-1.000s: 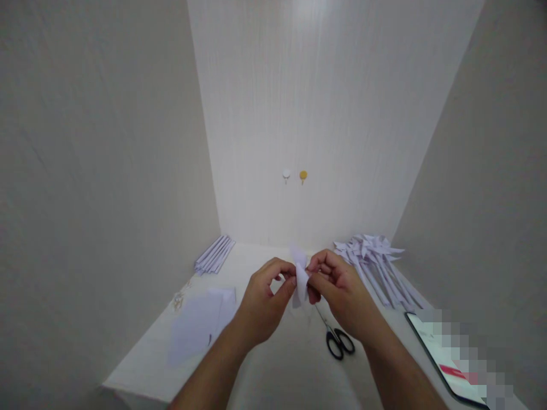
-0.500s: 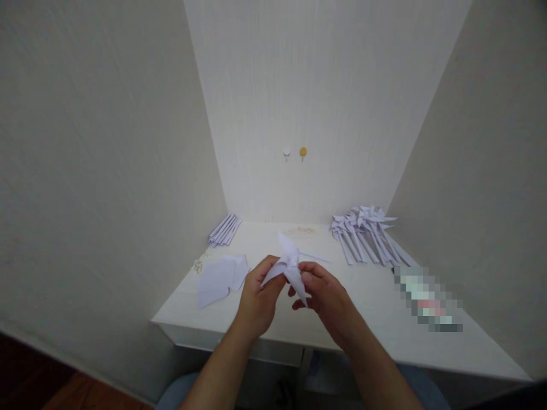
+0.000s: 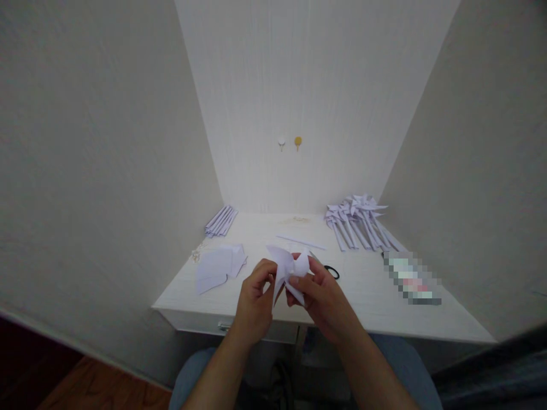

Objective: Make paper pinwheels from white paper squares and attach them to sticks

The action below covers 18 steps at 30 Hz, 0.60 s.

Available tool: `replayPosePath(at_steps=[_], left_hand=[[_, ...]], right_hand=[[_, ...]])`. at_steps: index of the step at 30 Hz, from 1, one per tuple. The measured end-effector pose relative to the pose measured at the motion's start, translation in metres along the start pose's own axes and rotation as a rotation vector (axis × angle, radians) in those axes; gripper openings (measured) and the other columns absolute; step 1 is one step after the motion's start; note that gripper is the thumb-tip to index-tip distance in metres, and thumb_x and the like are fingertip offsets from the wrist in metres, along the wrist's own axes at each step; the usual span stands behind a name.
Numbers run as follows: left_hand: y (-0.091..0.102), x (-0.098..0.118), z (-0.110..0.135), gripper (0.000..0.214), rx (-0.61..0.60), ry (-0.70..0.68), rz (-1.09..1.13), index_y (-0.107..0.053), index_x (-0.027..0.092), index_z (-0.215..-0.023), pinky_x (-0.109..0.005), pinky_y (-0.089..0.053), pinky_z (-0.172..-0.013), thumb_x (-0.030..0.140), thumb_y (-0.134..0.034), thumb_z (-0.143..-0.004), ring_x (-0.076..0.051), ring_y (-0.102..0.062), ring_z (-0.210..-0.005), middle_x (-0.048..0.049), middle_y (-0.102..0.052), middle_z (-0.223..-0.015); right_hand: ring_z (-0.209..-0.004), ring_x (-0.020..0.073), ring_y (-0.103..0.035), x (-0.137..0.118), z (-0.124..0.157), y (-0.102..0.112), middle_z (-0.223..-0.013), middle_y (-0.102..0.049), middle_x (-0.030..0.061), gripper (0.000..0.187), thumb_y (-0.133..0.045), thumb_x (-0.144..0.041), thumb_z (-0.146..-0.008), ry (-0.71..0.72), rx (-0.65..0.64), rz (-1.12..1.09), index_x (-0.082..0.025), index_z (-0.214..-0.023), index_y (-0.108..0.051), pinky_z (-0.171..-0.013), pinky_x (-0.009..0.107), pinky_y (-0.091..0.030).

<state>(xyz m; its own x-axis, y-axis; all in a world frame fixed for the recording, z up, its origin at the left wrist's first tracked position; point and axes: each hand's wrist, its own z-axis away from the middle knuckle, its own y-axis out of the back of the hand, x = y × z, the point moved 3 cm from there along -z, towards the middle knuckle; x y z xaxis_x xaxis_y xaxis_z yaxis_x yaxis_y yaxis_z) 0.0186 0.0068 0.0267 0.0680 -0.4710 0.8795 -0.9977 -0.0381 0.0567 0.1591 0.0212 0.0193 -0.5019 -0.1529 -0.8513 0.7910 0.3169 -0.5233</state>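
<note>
Since half a second ago both hands have drawn nearer the body, turning the folded paper pinwheel point(image 3: 289, 269). Left hand point(image 3: 255, 302) and right hand point(image 3: 321, 299) pinch it between closed fingertips above the desk edge point(image 3: 192, 312). Beyond the grip lie scissors point(image 3: 330, 271), flat sheets point(image 3: 219, 266) leftward, finished pinwheels point(image 3: 359, 225) far right.
</note>
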Motion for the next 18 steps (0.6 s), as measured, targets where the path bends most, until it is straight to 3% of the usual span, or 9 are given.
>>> replayPosePath(at_steps=[5, 9, 12, 18], left_hand=[[-0.005, -0.006, 0.008, 0.012, -0.047, 0.033, 0.053, -0.069, 0.021, -0.086, -0.029, -0.048, -0.073, 0.03, -0.071, -0.093, -0.019, -0.058, -0.08, -0.0002, -0.058, -0.083], [-0.008, -0.014, 0.015, 0.018, -0.035, 0.11, 0.092, -0.071, 0.021, -0.089, -0.03, -0.051, -0.072, 0.037, -0.068, -0.096, -0.021, -0.06, -0.087, -0.0035, -0.063, -0.089], [-0.008, -0.014, 0.018, 0.025, -0.034, 0.146, 0.119, -0.073, 0.02, -0.092, -0.03, -0.052, -0.068, 0.044, -0.069, -0.094, -0.022, -0.062, -0.084, -0.0056, -0.068, -0.094], [-0.004, -0.012, 0.026, 0.032, -0.032, 0.206, 0.127, -0.075, 0.021, -0.089, -0.033, -0.054, -0.068, 0.053, -0.076, -0.087, -0.022, -0.063, -0.075, -0.0037, -0.07, -0.081]], right_hand=[[-0.059, 0.0159, -0.067, 0.003, 0.009, 0.006, -0.075, -0.074, -0.0021, 0.054, -0.091, -0.033, -0.072, -0.04, 0.016, 0.033, -0.022, -0.117, -0.061, -0.057, 0.029, -0.057], [-0.054, 0.0121, -0.065, 0.007, 0.011, 0.01, -0.076, -0.076, -0.0017, 0.052, -0.094, -0.029, -0.069, -0.027, 0.032, 0.038, -0.021, -0.111, -0.064, -0.054, 0.024, -0.052], [-0.057, 0.012, -0.066, 0.011, 0.011, 0.011, -0.078, -0.077, 0.0001, 0.044, -0.094, -0.029, -0.069, -0.03, 0.031, 0.051, -0.019, -0.104, -0.069, -0.057, 0.024, -0.053], [-0.055, 0.0145, -0.063, 0.018, 0.011, 0.011, -0.072, -0.073, 0.0008, 0.029, -0.091, -0.033, -0.066, -0.128, 0.017, 0.05, -0.017, -0.084, -0.074, -0.053, 0.029, -0.056]])
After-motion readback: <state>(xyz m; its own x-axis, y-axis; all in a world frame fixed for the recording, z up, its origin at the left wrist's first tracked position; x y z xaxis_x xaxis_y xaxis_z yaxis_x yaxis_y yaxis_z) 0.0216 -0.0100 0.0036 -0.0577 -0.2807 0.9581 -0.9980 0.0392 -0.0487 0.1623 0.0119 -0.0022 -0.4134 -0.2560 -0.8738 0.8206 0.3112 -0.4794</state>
